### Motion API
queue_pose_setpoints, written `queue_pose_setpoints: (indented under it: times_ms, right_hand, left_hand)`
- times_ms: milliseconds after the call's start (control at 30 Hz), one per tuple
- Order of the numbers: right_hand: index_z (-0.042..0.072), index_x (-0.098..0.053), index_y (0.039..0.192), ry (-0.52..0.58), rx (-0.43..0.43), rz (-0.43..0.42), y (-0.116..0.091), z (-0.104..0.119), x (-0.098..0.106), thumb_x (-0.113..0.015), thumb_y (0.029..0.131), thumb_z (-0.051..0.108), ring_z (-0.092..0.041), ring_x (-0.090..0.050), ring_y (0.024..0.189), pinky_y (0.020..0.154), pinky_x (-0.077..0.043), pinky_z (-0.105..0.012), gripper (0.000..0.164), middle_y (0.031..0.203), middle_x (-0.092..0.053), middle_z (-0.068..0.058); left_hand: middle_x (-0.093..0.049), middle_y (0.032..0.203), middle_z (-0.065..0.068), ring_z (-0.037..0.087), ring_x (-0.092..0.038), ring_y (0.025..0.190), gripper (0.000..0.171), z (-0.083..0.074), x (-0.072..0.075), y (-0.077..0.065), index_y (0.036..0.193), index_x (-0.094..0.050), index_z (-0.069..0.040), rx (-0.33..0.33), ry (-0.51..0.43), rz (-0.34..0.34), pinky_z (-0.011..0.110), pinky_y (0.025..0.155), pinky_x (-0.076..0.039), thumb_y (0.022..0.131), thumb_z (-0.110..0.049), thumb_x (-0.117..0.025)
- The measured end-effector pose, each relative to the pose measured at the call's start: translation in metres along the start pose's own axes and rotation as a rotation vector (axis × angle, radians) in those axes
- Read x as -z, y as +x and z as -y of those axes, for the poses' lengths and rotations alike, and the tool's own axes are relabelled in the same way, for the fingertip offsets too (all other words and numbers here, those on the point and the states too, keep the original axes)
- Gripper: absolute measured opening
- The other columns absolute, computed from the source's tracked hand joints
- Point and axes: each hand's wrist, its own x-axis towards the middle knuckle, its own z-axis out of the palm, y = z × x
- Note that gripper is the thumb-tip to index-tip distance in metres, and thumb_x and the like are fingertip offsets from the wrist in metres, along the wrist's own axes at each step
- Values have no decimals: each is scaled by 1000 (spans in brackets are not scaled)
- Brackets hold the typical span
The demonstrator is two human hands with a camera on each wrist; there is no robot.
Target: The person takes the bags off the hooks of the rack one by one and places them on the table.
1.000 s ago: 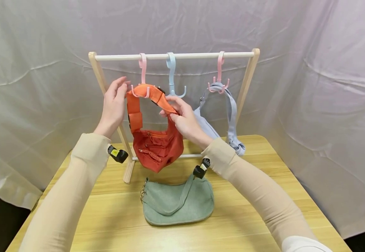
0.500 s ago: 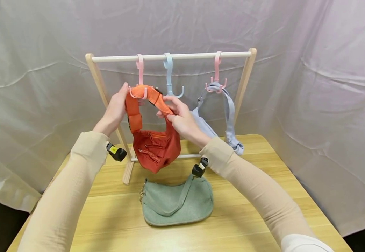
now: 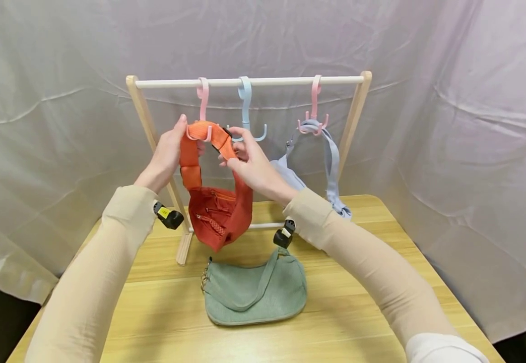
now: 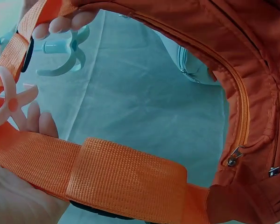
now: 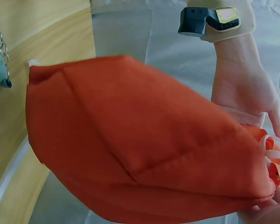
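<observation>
A red shoulder bag [image 3: 215, 219] hangs by its orange strap [image 4: 126, 172] from the left pink hook [image 3: 203, 98]. My left hand [image 3: 165, 156] grips the left side of the strap close to the hook; its fingertips [image 4: 46, 125] show on the inner side of the loop. With my right hand [image 3: 256, 164] I pinch the strap on the other side, near a black buckle. In the right wrist view the bag's plain back [image 5: 144, 144] fills the middle and hides most of the strap.
The hooks hang on a white rod [image 3: 281, 81] between wooden end frames. A blue hook [image 3: 245, 101] hangs beside the bag. Further right, a light blue bag [image 3: 332, 166] hangs from another pink hook [image 3: 315, 98]. A green handbag [image 3: 254, 295] lies on the wooden table [image 3: 168, 312].
My left hand has gone from beside the strap to gripping it. My right hand has slid up and left along the strap, and the bag has turned and shifted slightly left.
</observation>
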Motion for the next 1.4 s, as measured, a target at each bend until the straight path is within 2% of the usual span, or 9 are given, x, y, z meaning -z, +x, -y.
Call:
queue_pose_setpoints:
  times_ms: [167, 300, 400, 567, 733, 967, 1167, 1300, 1400]
  right_hand:
    - [6, -29, 150, -39, -63, 9, 12, 5, -5, -52, 95, 2, -37, -71, 100, 91, -55, -33, 60, 121, -65, -27]
    - [8, -33, 147, -82, -113, 9, 20, 7, -6, -53, 95, 6, -26, -72, 93, 85, -55, -29, 57, 121, -67, -21]
    - [8, -39, 142, -107, -138, 20, 25, 9, -6, -53, 95, 8, -17, -70, 84, 79, -54, -25, 49, 113, -69, -17]
    - [4, -48, 130, -48, -178, 16, 32, 12, -8, -55, 99, 12, -11, -68, 71, 68, -56, -22, 33, 98, -68, -11]
    - [1, -55, 124, 57, -216, -12, 42, 12, -10, -56, 102, 18, -10, -67, 61, 62, -56, -21, 28, 93, -68, -11]
    - [0, -63, 117, 86, -255, 13, 52, 13, -14, -55, 104, 30, -12, -67, 62, 61, -54, -21, 34, 94, -68, -14]
    - [8, -70, 98, -26, -265, 12, 55, 12, -13, -53, 102, 46, -14, -62, 60, 56, -48, -21, 42, 83, -70, -8]
    - [12, -69, 81, -74, -289, -13, 56, 12, -12, -53, 99, 56, -12, -49, 54, 48, -35, -23, 50, 72, -66, 0]
    - [14, -70, 80, -70, -300, -14, 56, 12, -12, -53, 98, 58, -11, -42, 51, 47, -31, -23, 51, 71, -63, 0]
  left_hand:
    - [-66, 74, -13, 5, -63, 74, 51, 2, 4, -1, 99, -62, -18, 25, -74, 3, 23, 74, -52, 106, -57, -30]
    - [-64, 70, -10, 5, -61, 69, 45, 2, 8, -1, 114, -59, -19, 36, -134, 29, 22, 69, -51, 106, -55, -34]
    - [-64, 69, -8, 6, -59, 67, 44, 2, 9, -2, 114, -59, -18, 55, -166, 50, 23, 68, -51, 105, -55, -36]
    - [-64, 70, -9, 7, -59, 68, 49, 1, 10, -3, 98, -62, -18, 84, -100, 67, 25, 69, -50, 104, -58, -34]
    - [-62, 71, -10, 6, -58, 69, 56, 0, 11, -4, 103, -60, -15, 84, -11, 85, 25, 70, -48, 104, -62, -28]
    - [-59, 73, -8, 8, -54, 67, 54, -2, 14, -4, 99, -59, -16, 100, -88, 136, 25, 70, -47, 104, -61, -31]
    - [-57, 73, -6, 9, -50, 64, 46, -1, 14, -3, 96, -59, -16, 104, -196, 165, 23, 64, -45, 104, -56, -38]
    - [-55, 70, -6, 10, -48, 63, 48, -1, 15, -2, 90, -60, -16, 104, -184, 168, 25, 63, -43, 103, -58, -40]
    - [-54, 70, -6, 10, -46, 64, 48, -1, 16, -1, 88, -61, -17, 96, -160, 163, 26, 63, -42, 103, -58, -41]
